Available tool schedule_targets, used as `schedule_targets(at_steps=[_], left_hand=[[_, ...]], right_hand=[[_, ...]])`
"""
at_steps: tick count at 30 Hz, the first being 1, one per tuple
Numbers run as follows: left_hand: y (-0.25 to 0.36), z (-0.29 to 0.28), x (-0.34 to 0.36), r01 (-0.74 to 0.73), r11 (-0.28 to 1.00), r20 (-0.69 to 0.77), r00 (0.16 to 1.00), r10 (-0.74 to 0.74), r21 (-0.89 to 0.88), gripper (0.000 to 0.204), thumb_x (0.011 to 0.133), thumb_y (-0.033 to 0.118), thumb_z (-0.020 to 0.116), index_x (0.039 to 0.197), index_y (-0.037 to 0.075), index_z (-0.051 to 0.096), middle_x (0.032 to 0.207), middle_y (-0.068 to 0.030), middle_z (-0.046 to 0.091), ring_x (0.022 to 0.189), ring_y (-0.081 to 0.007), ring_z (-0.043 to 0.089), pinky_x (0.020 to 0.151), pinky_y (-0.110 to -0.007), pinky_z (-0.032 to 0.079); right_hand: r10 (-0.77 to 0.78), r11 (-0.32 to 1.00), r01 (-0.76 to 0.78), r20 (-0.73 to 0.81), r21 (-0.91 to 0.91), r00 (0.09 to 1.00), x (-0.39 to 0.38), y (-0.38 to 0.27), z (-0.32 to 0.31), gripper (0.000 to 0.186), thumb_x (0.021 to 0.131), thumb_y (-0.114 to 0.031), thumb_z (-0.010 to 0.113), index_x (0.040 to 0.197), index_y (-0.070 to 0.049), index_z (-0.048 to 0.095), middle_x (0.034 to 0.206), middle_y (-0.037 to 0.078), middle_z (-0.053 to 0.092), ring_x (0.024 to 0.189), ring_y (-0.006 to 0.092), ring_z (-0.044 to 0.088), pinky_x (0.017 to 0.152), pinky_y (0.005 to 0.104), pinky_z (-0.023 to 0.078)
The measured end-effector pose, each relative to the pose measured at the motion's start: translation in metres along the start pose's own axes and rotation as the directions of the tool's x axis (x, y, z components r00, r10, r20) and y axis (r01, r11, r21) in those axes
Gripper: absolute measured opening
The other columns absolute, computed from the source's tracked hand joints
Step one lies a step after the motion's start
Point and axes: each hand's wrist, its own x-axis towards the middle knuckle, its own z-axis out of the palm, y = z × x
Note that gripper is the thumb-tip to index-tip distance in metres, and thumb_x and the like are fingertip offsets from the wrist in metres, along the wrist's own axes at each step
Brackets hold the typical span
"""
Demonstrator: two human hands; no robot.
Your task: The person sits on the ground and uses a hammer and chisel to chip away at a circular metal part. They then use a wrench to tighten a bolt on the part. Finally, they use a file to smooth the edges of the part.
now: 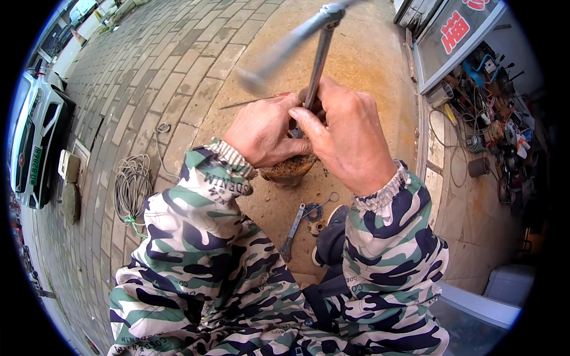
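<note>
In front of me my right hand (351,137) is closed around the steel shaft of a T-handle wrench (320,62), thumb laid along it. The crossbar at its top is smeared by motion and slants down to the left. Close beside it, my left hand (265,129) is closed at the shaft's lower end, its thumb reaching toward the right hand. What its fingers grip is mostly hidden. Both hands are above a rough brown block (288,172), possibly a wooden stump. A thin pointed rod (243,103) shows behind the left hand.
On the ground near my shoe (332,237) lie an open-ended wrench (292,232) and a dark coil (313,212). A coiled cable (132,187) rests on the paving at left, near a stone block (69,166) and a parked car (37,136). Tools and parts (493,127) crowd the doorway at right.
</note>
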Motion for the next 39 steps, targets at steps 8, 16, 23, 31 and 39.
schedule_targets(at_steps=[8, 16, 23, 31, 39], left_hand=[[-0.027, 0.014, 0.001, -0.260, 0.957, -0.018, 0.965, 0.260, -0.130, 0.026, 0.082, 0.013, 0.076, 0.104, 0.004, 0.066, 0.095, -0.0178, 0.069, 0.088, -0.0413, 0.066, 0.076, -0.044, 0.055], [-0.025, -0.002, -0.004, -0.023, 0.985, 0.035, 0.999, 0.030, -0.171, 0.026, 0.078, 0.013, 0.077, 0.101, 0.002, 0.069, 0.092, -0.0215, 0.070, 0.090, -0.0389, 0.068, 0.079, -0.044, 0.055], [-0.031, 0.023, -0.003, 0.146, 0.989, 0.276, 0.951, -0.143, 0.007, 0.030, 0.081, 0.009, 0.074, 0.110, 0.001, 0.069, 0.096, -0.0210, 0.072, 0.092, -0.0358, 0.070, 0.082, -0.041, 0.056], [-0.017, 0.002, -0.014, 0.424, 0.539, 0.385, 0.903, -0.191, -0.727, 0.018, 0.098, 0.004, 0.062, 0.113, -0.007, 0.065, 0.096, -0.0082, 0.072, 0.084, -0.0121, 0.071, 0.073, -0.024, 0.057], [-0.001, 0.006, -0.020, 0.253, 0.389, 0.230, 0.967, -0.106, -0.886, 0.029, 0.095, 0.007, 0.068, 0.120, -0.007, 0.065, 0.099, -0.0121, 0.074, 0.088, -0.0173, 0.073, 0.081, -0.029, 0.059]], right_hand=[[-0.001, 1.000, 0.000, -0.027, -0.030, 1.000, -0.002, 0.002, 0.001, 0.017, 0.086, -0.008, 0.070, 0.090, 0.005, 0.060, 0.080, 0.024, 0.066, 0.077, 0.0423, 0.067, 0.069, 0.0484, 0.053], [0.009, 0.998, -0.003, -0.113, 0.056, 0.994, 0.002, 0.001, -0.007, 0.009, 0.089, -0.006, 0.068, 0.095, 0.001, 0.066, 0.074, 0.012, 0.066, 0.065, 0.0187, 0.063, 0.062, 0.0328, 0.049], [0.194, 0.925, -0.110, -0.203, 0.363, 0.960, -0.003, 0.022, -0.027, 0.010, 0.093, -0.005, 0.066, 0.098, 0.004, 0.065, 0.083, 0.011, 0.070, 0.076, 0.0161, 0.069, 0.066, 0.0290, 0.057], [0.457, 0.530, -0.111, -0.173, 0.841, 0.872, -0.015, 0.066, -0.061, 0.017, 0.098, -0.010, 0.064, 0.105, 0.005, 0.059, 0.095, 0.018, 0.070, 0.085, 0.0267, 0.073, 0.076, 0.0361, 0.064], [0.581, 0.251, -0.182, 0.002, 0.951, 0.814, -0.036, 0.102, -0.071, 0.015, 0.100, -0.012, 0.062, 0.103, 0.002, 0.059, 0.098, 0.017, 0.070, 0.092, 0.0282, 0.072, 0.082, 0.0379, 0.063]])
